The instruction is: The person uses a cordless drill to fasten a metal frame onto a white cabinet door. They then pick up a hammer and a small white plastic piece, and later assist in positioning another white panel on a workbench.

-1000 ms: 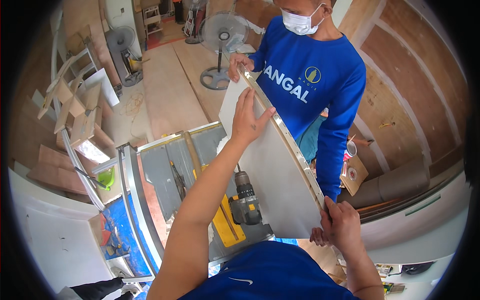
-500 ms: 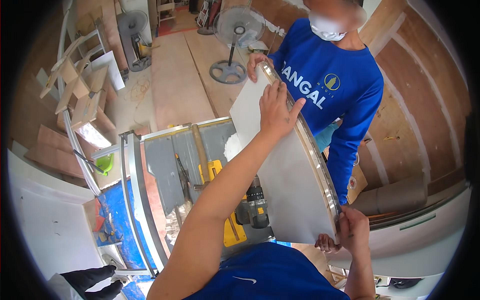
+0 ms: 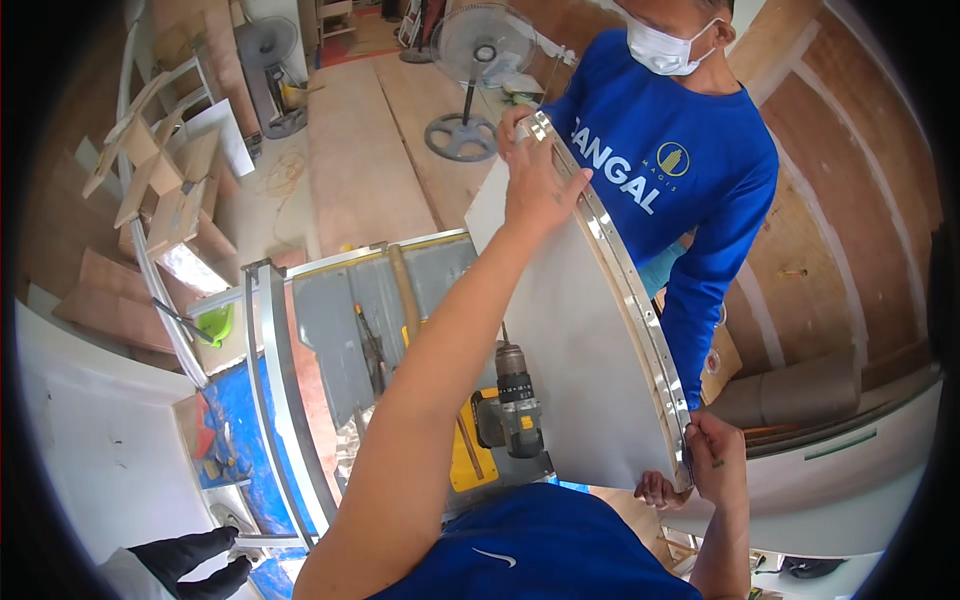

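Observation:
A white panel (image 3: 590, 340) stands on edge between me and a co-worker in a blue shirt (image 3: 690, 180). Along its upper edge runs a long silvery metal strip with holes (image 3: 632, 285), like a piano hinge. My left hand (image 3: 540, 185) grips the strip near its far end, fingers over the edge. At the near end, my right hand (image 3: 717, 460) is closed around the strip and corner; its fingertips are partly hidden. One co-worker's hand (image 3: 508, 130) holds the far corner, the other hand (image 3: 655, 490) the near lower corner. A cordless drill (image 3: 518, 400) lies beside the panel.
On the grey worktop (image 3: 325, 310) lie a hammer with a wooden handle (image 3: 402, 285), a slim dark tool (image 3: 370, 350) and a yellow tool (image 3: 465, 465), partly behind my left arm. Pedestal fans (image 3: 465, 135) and wooden pieces (image 3: 175, 215) stand beyond.
My left hand has shifted slightly toward the far end and curled more around the edge. The strip now shows more of its holes, and the co-worker's head has come further into view.

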